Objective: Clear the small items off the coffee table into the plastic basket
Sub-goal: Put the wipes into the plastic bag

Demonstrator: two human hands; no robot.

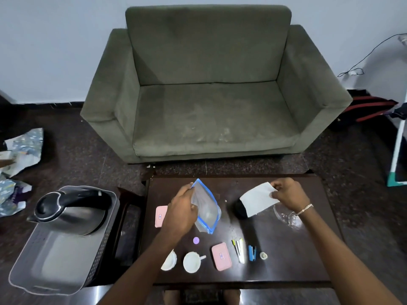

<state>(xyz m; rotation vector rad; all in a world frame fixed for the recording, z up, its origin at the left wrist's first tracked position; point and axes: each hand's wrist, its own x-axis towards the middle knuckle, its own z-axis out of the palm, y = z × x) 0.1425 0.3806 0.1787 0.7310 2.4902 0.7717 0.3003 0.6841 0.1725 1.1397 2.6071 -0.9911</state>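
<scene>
My left hand (181, 211) grips a clear zip bag with a blue edge (206, 208) above the dark coffee table (286, 256). My right hand (288, 195) pinches a white sheet of paper (257, 199) over a black round object (239, 209). The grey plastic basket (55, 271) stands at the left with a steel kettle (70, 211) in it. On the table lie two pink cases (221, 256) (160, 216), a white cup (192, 261), a white lid (170, 260), a purple disc (196, 240), pens (239, 249), a blue stapler (252, 253) and a small tape roll (263, 255).
A clear glass (288, 216) lies on its side under my right wrist. A green sofa (211, 89) stands behind the table. Crumpled paper and bags (19, 150) lie on the floor at the left. A white pole (398, 150) leans at the right.
</scene>
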